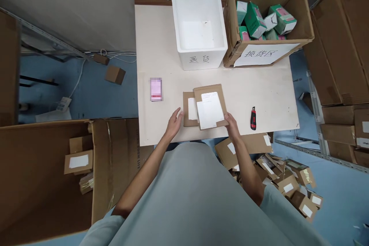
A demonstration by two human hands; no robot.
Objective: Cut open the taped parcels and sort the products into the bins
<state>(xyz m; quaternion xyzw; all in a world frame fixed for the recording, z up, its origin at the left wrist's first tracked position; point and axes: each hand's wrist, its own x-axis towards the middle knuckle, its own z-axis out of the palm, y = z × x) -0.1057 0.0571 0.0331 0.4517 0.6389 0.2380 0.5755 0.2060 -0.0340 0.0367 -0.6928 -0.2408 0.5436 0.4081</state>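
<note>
Near the table's front edge lie two flat cardboard packages with white labels. The upper package (221,102) is slightly tilted and overlaps the right part of the lower package (188,123). My right hand (231,126) pinches the upper one at its lower right corner; the thumb lies on top and the other fingers are partly hidden. Just left of the lower package is my left hand (174,123), its fingers apart and nothing in it. A red and black box cutter (253,118) rests on the table to the right of my right hand.
On the white table (164,127) stand a white foam box (198,55) and a carton (232,52) of green boxes. A pink phone-like object (156,89) lies left. A large open carton (43,184) stands lower left; several small boxes (288,188) are piled on the floor at right.
</note>
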